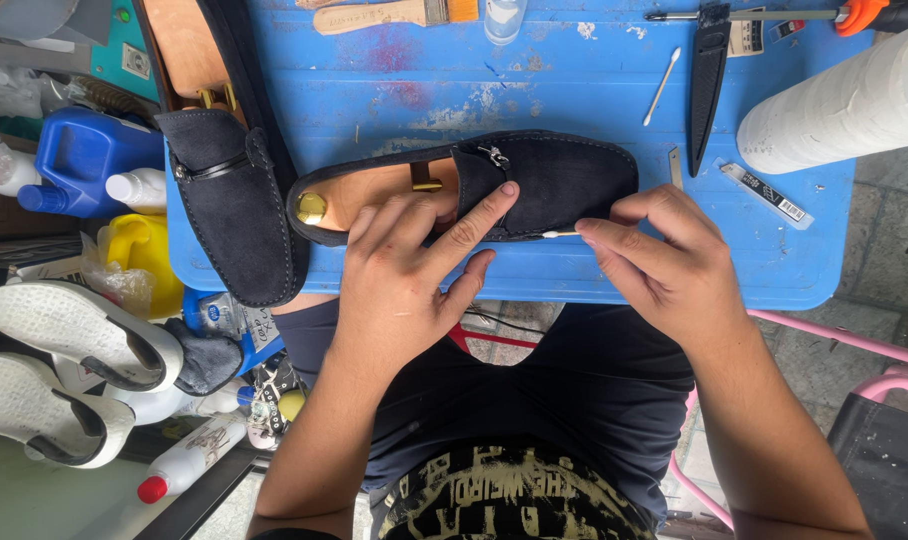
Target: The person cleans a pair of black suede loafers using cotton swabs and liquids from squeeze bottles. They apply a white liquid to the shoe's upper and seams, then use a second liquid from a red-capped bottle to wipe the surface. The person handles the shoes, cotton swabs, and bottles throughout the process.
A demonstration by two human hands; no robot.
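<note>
A dark navy suede loafer [564,175] lies sideways on the blue table [574,80], with a wooden shoe tree inside and a metal bit on its strap. My left hand [414,265] rests on the shoe's near side, its index finger stretched onto the vamp and holding it down. My right hand [664,260] pinches a cotton swab [559,234], whose white tip touches the shoe's lower edge near the sole.
A second matching loafer [229,190] lies at the table's left edge. Behind are a brush [394,14], a spare cotton swab [662,85], a black shoehorn [707,85], a white roll [844,100] and a small blade [769,192]. White sandals and bottles crowd the floor at left.
</note>
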